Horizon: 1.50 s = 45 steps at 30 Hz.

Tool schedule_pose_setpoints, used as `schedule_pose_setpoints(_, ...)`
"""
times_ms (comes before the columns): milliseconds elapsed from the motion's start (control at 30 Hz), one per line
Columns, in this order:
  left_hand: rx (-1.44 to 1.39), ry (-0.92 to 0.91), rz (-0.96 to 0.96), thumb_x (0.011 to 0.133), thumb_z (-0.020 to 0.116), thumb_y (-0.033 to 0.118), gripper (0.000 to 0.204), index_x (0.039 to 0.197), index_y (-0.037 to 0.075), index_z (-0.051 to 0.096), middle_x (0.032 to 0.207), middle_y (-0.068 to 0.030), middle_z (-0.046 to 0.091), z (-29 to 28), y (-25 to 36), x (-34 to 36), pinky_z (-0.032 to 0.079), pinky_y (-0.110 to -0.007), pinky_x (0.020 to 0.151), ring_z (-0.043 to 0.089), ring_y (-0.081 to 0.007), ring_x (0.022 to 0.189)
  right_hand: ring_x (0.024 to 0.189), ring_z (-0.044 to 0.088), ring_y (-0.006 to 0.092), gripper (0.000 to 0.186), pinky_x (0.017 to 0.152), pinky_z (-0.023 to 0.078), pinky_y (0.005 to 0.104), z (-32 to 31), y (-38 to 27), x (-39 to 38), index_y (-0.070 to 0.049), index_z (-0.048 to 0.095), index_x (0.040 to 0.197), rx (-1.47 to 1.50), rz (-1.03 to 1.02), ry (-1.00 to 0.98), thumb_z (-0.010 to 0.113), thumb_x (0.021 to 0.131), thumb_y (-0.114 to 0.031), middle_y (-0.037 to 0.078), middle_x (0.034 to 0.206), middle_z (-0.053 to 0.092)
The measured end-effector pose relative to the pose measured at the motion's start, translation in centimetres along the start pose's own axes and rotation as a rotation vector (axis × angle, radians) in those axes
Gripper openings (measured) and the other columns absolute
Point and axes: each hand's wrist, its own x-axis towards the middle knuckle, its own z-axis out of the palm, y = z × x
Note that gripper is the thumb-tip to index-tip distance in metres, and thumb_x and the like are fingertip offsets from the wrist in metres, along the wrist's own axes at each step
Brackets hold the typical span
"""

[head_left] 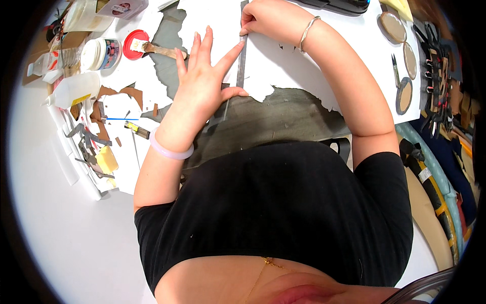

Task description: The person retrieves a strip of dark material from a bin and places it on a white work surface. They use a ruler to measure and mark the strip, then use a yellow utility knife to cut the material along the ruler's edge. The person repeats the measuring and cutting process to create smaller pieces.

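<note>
A narrow dark grey strip (242,63) runs lengthwise over torn-edged white paper (276,58) on the table. My right hand (271,19) is bent over the strip's far part, its thumb and fingertips pinching it. My left hand (201,78) lies with fingers spread wide to the left of the strip. Its index fingertip meets the strip's edge, and its thumb reaches across near the strip's near end. Below the paper's ragged border shows a dark grey surface (273,115).
On the left stand a white jar (101,54), a red lid (135,44) with a brush (161,49) across it, and a squeeze bottle (76,90). Brown scraps (132,94) and a yellow block (107,160) lie nearer. Right: round discs (392,27), a tool rack (435,76), material rolls (430,190). A black case (339,6) lies far off.
</note>
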Motion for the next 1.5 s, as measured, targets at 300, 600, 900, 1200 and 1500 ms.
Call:
schedule_pose_setpoints(300,0.058,-0.003,0.048,0.07,0.086,0.045,0.089,0.152,0.035,0.052,0.166,-0.0272,0.025,-0.2,0.0,0.3,0.019,-0.075,0.119,0.024,-0.05,0.154,0.084,0.07,0.0438,0.025,0.082,0.055,0.0492,0.3,-0.2,0.0,0.002,0.077,0.089,-0.041,0.005,0.032,0.07,0.086,-0.021,0.026,0.086,0.071)
schedule_pose_setpoints(600,0.093,-0.019,0.064,0.071,0.085,0.048,0.087,0.151,0.035,0.054,0.166,-0.0274,0.025,-0.3,-0.3,0.5,0.017,-0.073,0.12,0.023,-0.0484,0.155,0.087,0.07,0.0434,0.027,0.083,0.055,0.049,0.1,-0.5,0.3,0.003,0.076,0.092,-0.039,0.028,0.023,0.072,0.086,-0.023,0.026,0.088,0.072)
schedule_pose_setpoints(900,0.083,-0.021,0.036,0.069,0.088,0.048,0.09,0.151,0.033,0.055,0.166,-0.0287,0.026,-0.2,-0.4,0.6,0.015,-0.073,0.121,0.022,-0.0484,0.155,0.083,0.07,0.0366,0.029,0.079,0.055,0.0449,-1.9,-3.4,-2.2,-0.001,0.07,0.11,0.38,0.232,0.217,0.071,0.093,-0.025,0.019,0.089,0.073)
schedule_pose_setpoints(1200,0.129,0.005,0.026,0.07,0.09,0.047,0.092,0.153,0.038,0.052,0.167,-0.026,0.027,-0.1,0.1,0.7,0.017,-0.07,0.122,0.023,-0.0463,0.156,0.085,0.07,0.0271,0.023,0.076,0.058,0.0378,3.6,-6.1,-9.1,-0.015,0.075,0.117,-0.081,0.067,0.258,0.064,0.097,-0.018,0.008,0.093,0.069)
schedule_pose_setpoints(1500,0.13,-0.042,0.017,0.077,0.085,0.048,0.088,0.153,0.02,0.052,0.16,-0.038,0.027,-1.2,0.7,1.7,0.017,-0.073,0.119,0.023,-0.0556,0.151,0.077,0.066,0.0229,0.04,0.068,0.057,0.0362,5.0,-5.8,-10.5,-0.025,0.073,0.127,-0.217,-0.006,0.222,0.068,0.09,-0.011,0.003,0.085,0.06)
